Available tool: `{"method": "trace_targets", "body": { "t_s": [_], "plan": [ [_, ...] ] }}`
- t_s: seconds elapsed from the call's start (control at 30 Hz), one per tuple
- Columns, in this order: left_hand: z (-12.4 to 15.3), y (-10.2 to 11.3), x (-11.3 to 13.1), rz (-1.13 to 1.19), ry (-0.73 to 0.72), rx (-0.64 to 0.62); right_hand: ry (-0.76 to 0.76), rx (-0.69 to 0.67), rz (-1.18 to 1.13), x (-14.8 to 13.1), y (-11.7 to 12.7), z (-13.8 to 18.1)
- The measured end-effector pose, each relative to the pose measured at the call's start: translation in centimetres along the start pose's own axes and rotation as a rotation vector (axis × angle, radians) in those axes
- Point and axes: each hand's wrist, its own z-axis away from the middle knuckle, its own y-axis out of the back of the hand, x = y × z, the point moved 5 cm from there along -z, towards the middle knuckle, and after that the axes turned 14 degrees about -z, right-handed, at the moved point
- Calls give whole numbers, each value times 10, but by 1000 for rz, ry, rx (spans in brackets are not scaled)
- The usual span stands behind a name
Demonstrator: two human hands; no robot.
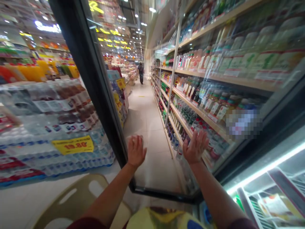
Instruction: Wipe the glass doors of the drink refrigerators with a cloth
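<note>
A glass cooler door (147, 105) with a black frame stands swung out in front of me. My left hand (135, 150) lies flat on the glass near the frame, fingers stretched upward. My right hand (195, 147) presses the same pane further right, fingers spread. Neither hand holds anything. Through the glass I see the shop aisle and shelves of bottled drinks (190, 105).
Stacked packs of bottled water (59, 140) with a yellow price tag (72, 144) stand at left. A beige plastic chair (78, 200) is below my left arm. The lit cooler interior with wire shelves (274, 197) is at lower right. A person (141, 72) walks far down the aisle.
</note>
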Motion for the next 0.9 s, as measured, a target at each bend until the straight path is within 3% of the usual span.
{"method": "trace_targets", "body": {
  "t_s": [0.07,0.13,0.17,0.27,0.33,0.4,0.5,0.53,0.6,0.7,0.77,0.8,0.83,0.9],
  "plan": [
    [-16,8,21,63,-238,-4,0,-8,3,0,-1,0],
    [-38,18,21,104,-308,35,-3,-10,0,0,-1,0],
    [-52,23,11,111,-241,71,-5,-10,-3,0,-1,0],
    [-88,37,-34,92,151,169,-9,-2,-13,-1,0,1],
    [-97,43,-41,62,245,183,-9,3,-13,-2,0,0],
    [-97,47,-21,36,83,174,-10,5,-10,-3,0,0],
    [-91,52,20,47,-404,147,-12,-1,-7,-2,0,1],
    [-95,55,23,48,-473,144,-11,-2,-6,-2,-1,1],
    [-119,62,8,43,-364,142,-8,-1,0,-1,-1,1],
    [-163,77,-30,81,65,144,-7,5,8,-2,-1,0],
    [-178,84,-34,106,240,156,-3,15,12,-3,1,-1],
    [-180,87,-26,106,241,175,0,15,12,-4,1,-1],
    [-180,90,-13,101,163,190,1,15,10,-4,2,-1],
    [-176,92,19,102,-174,205,-4,12,4,-3,2,1]
  ]
}}
